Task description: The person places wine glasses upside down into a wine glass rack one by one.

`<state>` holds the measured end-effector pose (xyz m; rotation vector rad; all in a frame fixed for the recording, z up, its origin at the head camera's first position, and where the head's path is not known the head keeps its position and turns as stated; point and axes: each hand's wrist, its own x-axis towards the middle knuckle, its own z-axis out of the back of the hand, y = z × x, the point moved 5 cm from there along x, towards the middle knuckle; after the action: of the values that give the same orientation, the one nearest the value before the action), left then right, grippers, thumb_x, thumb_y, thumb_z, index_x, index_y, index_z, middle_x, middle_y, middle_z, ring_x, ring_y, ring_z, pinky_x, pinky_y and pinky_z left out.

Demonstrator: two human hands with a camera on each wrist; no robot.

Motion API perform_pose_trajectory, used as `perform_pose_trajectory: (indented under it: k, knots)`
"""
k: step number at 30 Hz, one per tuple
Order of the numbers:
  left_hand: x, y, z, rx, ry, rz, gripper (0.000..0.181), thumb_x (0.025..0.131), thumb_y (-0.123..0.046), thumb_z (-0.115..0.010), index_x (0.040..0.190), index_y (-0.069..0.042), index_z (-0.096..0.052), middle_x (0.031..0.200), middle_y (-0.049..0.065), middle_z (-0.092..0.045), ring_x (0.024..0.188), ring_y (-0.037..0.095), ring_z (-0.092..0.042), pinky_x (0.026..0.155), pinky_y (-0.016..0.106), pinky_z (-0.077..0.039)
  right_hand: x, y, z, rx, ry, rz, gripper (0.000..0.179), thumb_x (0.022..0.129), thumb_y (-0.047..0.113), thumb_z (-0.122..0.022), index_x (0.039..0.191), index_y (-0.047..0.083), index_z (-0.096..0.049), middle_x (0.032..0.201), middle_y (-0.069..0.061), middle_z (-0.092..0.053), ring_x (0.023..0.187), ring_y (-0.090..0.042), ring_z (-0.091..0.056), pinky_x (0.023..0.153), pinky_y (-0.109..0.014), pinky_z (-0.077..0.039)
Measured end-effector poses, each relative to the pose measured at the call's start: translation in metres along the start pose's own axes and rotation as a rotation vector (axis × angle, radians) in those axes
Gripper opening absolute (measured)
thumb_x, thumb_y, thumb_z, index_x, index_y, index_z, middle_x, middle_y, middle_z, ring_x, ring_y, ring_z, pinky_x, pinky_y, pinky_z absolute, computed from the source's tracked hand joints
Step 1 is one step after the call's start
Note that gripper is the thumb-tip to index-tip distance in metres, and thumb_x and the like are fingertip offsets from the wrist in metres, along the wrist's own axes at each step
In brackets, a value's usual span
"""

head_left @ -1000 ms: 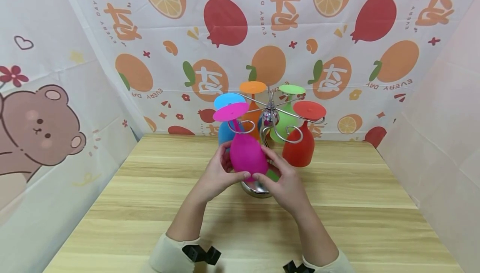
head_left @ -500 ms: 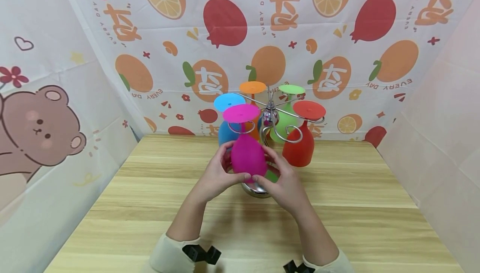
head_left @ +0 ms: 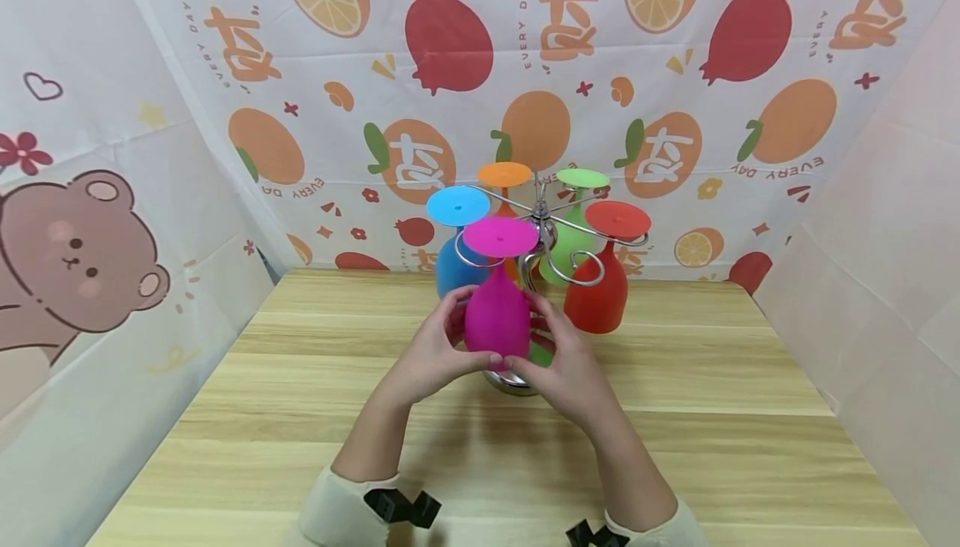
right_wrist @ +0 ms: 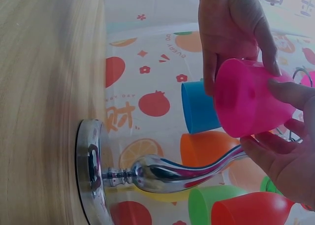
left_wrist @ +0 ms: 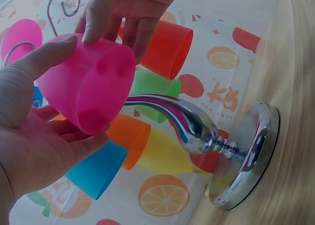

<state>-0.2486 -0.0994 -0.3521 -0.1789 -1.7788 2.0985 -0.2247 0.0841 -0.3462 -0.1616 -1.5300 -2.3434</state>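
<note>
Both hands grip one pink goblet [head_left: 497,322], which hangs upside down with its foot [head_left: 501,236] on top and its stem beside a metal loop of the rack. My left hand [head_left: 435,351] curls round the bowl from the left, my right hand [head_left: 566,355] from the right. The thumbs lie close together on the near side, low by the rim. Seen in the left wrist view, the bowl's open mouth [left_wrist: 106,94] faces the chrome base [left_wrist: 246,156]. In the right wrist view, my right fingers [right_wrist: 270,151] lie along the pink bowl.
On the chrome rack [head_left: 542,212] hang upside-down goblets: blue [head_left: 453,268], orange [head_left: 505,173], green [head_left: 573,238] and red [head_left: 600,297]. A yellow goblet [left_wrist: 165,151] shows behind them in the left wrist view. The wooden table [head_left: 300,414] meets printed cloth walls.
The pink goblet's foot has swung to the right, so the tilted goblet now stands nearly straight. Both hands stay on its bowl, almost in place. The other goblets have not moved.
</note>
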Motion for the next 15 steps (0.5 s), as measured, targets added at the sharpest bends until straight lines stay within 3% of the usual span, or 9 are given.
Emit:
perform_pose_trajectory:
  k: [6,15]
  knots:
    - [-0.0008,0.0000,-0.0005,0.005,0.036,0.008,0.092,0.075,-0.018,-0.086,0.148,-0.026,-0.030,0.141,0.002,-0.046,0.130,0.030,-0.047,0.093,0.044,-0.055,-0.0001,0.0012,-0.0013,-0.012,0.018,0.000,0.089,0.077,0.013,-0.085,0.149,0.031,-0.037,0.140,0.013,-0.047,0.126,-0.019,-0.051,0.093,-0.039,-0.055]
    - [0.0001,0.0007,-0.0008,0.038,0.047,0.021,0.089,0.077,-0.019,-0.085,0.147,-0.028,-0.031,0.140,0.003,-0.047,0.128,0.031,-0.048,0.090,0.043,-0.056,0.0006,0.0005,-0.0035,-0.031,0.045,-0.036,0.090,0.077,0.013,-0.084,0.152,0.026,-0.034,0.139,0.010,-0.047,0.126,-0.020,-0.051,0.093,-0.040,-0.055]
